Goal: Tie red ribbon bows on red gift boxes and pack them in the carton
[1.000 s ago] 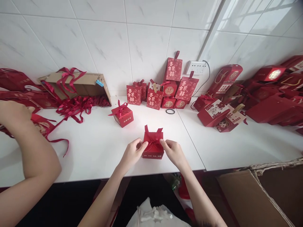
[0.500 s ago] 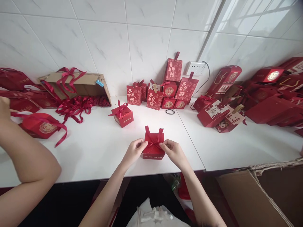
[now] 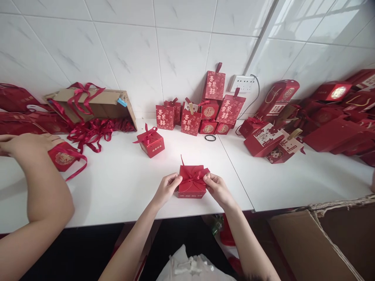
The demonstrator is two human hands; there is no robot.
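In front of me a small red gift box (image 3: 191,192) stands on the white table, with a red ribbon (image 3: 191,178) tied in a bow across its folded top. My left hand (image 3: 168,188) pinches the ribbon at the box's left side, thumb and fingers together. On the opposite side my right hand (image 3: 218,187) has the ribbon's right loop between thumb and forefinger. One thin ribbon end sticks up behind the bow. Further back to the left sits a finished-looking red box (image 3: 152,144) with its own bow.
A cardboard tray (image 3: 102,97) with a heap of red ribbons (image 3: 93,132) lies back left. Red printed boxes (image 3: 191,123) stand along the wall below a power strip (image 3: 242,84). More red boxes (image 3: 328,132) are piled right. A co-worker's arm (image 3: 49,191) reaches in left, and a cardboard carton (image 3: 310,238) is front right.
My right hand has drawn the ribbon slightly to the right, and the upright right tail now lies sideways. The co-worker's hand has moved over to the red box at left.
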